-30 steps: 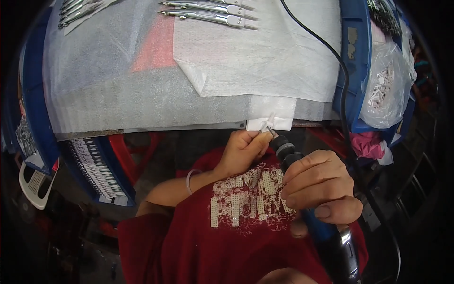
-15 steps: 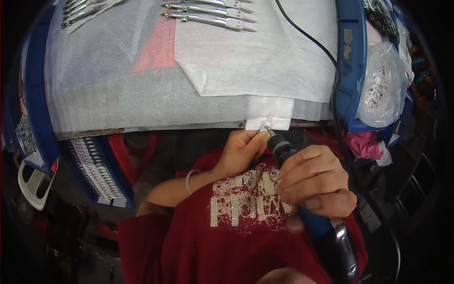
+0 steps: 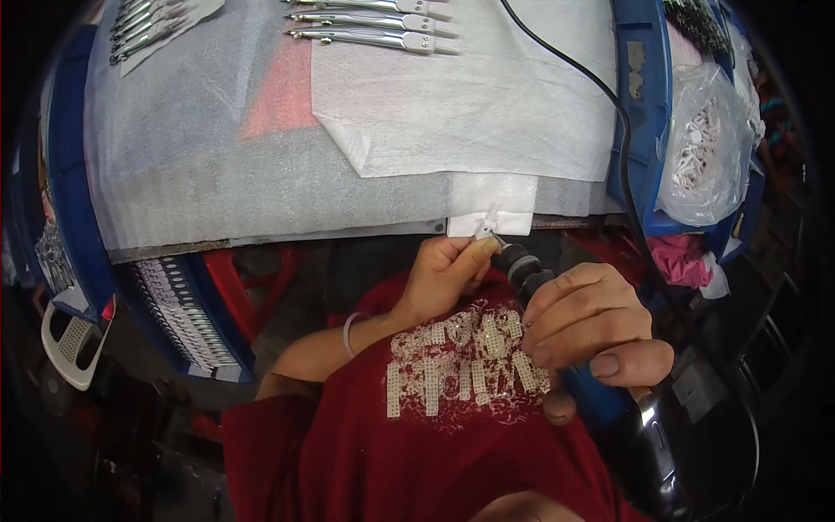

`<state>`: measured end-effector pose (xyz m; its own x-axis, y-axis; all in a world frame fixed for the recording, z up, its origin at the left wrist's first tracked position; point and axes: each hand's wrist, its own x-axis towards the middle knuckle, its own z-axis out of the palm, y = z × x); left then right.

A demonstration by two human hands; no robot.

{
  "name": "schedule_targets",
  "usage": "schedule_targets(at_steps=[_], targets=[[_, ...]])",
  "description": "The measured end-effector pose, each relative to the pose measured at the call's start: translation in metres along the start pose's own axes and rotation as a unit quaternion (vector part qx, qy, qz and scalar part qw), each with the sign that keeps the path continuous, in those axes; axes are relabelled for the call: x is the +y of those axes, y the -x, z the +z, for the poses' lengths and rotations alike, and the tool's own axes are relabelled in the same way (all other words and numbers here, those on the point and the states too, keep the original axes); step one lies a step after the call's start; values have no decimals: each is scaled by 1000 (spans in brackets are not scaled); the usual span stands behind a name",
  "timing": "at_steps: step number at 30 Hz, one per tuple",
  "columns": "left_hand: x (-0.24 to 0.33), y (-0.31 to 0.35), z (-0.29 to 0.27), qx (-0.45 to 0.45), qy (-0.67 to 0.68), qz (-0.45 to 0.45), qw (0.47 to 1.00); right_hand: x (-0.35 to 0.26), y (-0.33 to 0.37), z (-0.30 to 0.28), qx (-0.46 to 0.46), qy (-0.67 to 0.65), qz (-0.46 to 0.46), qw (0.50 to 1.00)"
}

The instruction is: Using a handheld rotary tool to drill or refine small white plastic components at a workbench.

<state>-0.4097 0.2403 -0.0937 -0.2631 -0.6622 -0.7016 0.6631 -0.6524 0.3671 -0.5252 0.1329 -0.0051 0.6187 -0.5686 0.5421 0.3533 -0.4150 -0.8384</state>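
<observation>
My left hand [image 3: 445, 274] pinches a small white pointed piece [image 3: 486, 228] at the table's front edge, over a white pad [image 3: 513, 222]. Its shape resembles the pale ends of the metal compasses lying on the table; whatever else of it there is stays hidden in my fingers. In my right hand [image 3: 591, 326] is a power screwdriver [image 3: 600, 400] with a blue and black body, slanting up to the left. Its black chuck [image 3: 524, 265] is close to my left thumb, and the thin bit reaches the white piece. Whether it touches a screw is too small to tell.
Several silver compasses [image 3: 374, 39] lie on white sheeting [image 3: 487, 113], with more at the far left [image 3: 148, 26]. A black cable [image 3: 600, 87] runs down the right side. Blue trays [image 3: 639, 165] flank the table; a clear bag [image 3: 700, 152] holds small white parts. A tray of metal parts [image 3: 187, 317] sits below left.
The screwdriver's body and my right hand have shifted slightly right and down, and the bit has drawn a little to the right. My left hand keeps its pinch on the white piece.
</observation>
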Motion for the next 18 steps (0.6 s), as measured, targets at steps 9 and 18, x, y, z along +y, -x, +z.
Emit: schedule_targets(at_steps=[9, 18], targets=[[-2, 0, 0, 16, -22, 17, 999, 6, -6, -6, -57, -8, -21, 998], [9, -4, -7, -48, -61, 21, 997, -10, 11, -17, 12, 17, -9, 1000]])
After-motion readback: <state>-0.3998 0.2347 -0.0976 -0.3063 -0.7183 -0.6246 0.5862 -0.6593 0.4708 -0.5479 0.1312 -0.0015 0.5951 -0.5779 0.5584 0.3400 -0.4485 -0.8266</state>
